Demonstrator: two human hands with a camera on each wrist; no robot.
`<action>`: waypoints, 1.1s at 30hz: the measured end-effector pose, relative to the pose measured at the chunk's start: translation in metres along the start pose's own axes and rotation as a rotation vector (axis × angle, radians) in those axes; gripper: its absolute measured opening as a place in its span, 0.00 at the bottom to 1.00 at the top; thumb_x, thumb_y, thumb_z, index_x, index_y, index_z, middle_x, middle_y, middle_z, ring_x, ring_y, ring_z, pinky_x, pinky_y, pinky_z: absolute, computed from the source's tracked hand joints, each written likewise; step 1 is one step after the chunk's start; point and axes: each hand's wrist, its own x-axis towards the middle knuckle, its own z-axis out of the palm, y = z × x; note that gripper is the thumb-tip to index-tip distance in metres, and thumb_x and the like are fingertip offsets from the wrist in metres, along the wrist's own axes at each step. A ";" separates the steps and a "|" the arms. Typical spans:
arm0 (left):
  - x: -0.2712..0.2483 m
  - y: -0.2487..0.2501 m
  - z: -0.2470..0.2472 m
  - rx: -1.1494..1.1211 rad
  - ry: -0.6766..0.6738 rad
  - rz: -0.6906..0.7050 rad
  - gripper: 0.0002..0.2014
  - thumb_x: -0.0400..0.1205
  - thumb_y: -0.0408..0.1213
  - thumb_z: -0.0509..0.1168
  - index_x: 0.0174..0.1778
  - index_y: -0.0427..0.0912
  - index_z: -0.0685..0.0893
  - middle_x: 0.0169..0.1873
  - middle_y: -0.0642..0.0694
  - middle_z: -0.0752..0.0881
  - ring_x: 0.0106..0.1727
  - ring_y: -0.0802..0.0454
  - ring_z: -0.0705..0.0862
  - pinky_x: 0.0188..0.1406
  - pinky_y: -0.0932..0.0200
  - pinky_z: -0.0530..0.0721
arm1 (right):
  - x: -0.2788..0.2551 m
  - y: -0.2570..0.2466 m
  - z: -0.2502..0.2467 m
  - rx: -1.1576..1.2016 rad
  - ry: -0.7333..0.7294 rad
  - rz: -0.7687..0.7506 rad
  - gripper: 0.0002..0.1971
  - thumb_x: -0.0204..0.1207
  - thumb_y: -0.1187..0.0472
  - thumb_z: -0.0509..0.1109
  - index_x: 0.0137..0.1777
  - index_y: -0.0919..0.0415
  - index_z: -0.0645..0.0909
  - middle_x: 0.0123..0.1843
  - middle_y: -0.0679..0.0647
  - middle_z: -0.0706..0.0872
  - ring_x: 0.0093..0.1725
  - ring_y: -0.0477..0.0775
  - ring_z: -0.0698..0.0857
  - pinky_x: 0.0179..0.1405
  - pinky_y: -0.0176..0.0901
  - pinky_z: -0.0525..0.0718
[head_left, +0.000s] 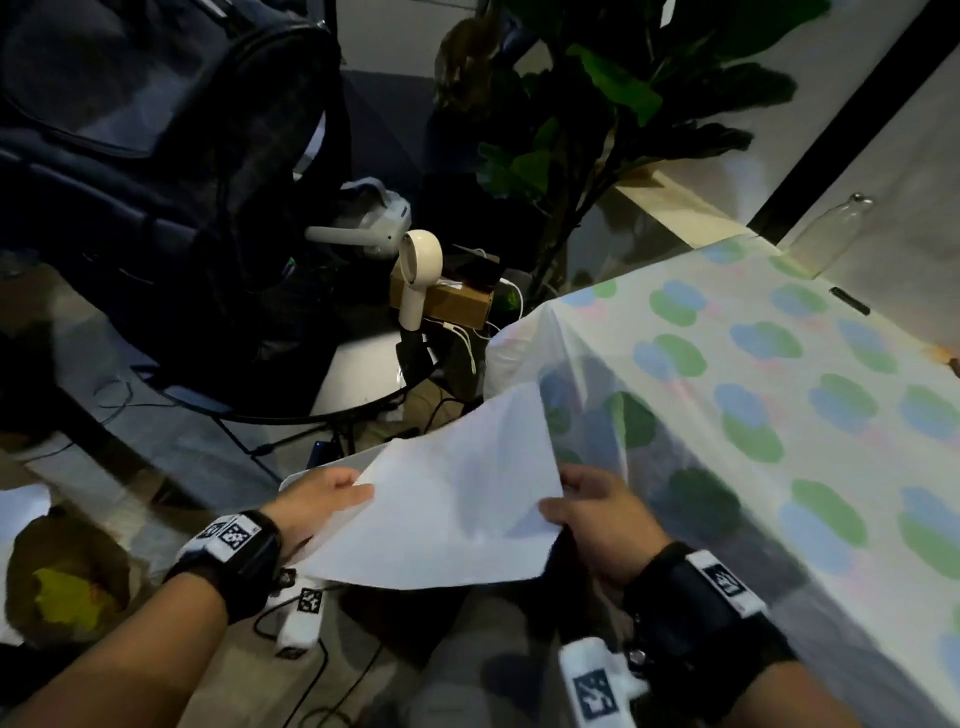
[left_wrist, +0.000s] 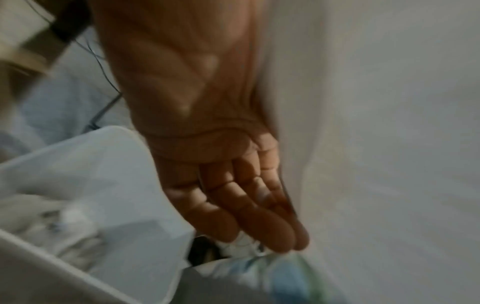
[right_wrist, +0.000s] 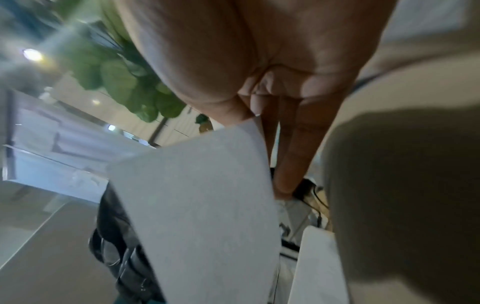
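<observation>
Holding a white sheet of paper (head_left: 457, 499) in the air beside the near left corner of the table, you have it by two opposite edges; your left hand (head_left: 317, 501) pinches the left edge, thumb on top, fingers (left_wrist: 249, 216) straight underneath; your right hand (head_left: 597, 525) pinches the right corner, thumb over it, fingers behind; the sheet's far tip overlaps the hanging flowered tablecloth (head_left: 753, 415); a small white fan (head_left: 413, 306) stands well beyond.
</observation>
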 end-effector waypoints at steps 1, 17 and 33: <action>-0.012 0.012 0.001 -0.069 -0.033 0.040 0.06 0.85 0.36 0.71 0.44 0.39 0.86 0.42 0.40 0.91 0.34 0.51 0.88 0.40 0.55 0.82 | -0.013 0.000 -0.012 -0.021 0.035 -0.035 0.17 0.78 0.83 0.63 0.57 0.69 0.88 0.52 0.63 0.94 0.49 0.59 0.94 0.52 0.53 0.92; -0.100 0.207 0.069 0.156 -0.115 0.557 0.07 0.84 0.35 0.71 0.52 0.34 0.90 0.38 0.37 0.93 0.41 0.46 0.91 0.42 0.55 0.88 | -0.158 0.002 -0.129 0.068 0.467 -0.250 0.11 0.79 0.76 0.71 0.55 0.64 0.90 0.49 0.64 0.94 0.53 0.68 0.93 0.68 0.69 0.83; -0.078 0.376 0.336 0.865 -0.318 0.746 0.21 0.81 0.37 0.76 0.27 0.40 0.74 0.20 0.44 0.78 0.19 0.52 0.77 0.20 0.63 0.79 | -0.279 0.071 -0.286 -0.021 1.025 0.052 0.11 0.72 0.73 0.80 0.34 0.66 0.81 0.27 0.60 0.83 0.24 0.54 0.82 0.27 0.41 0.85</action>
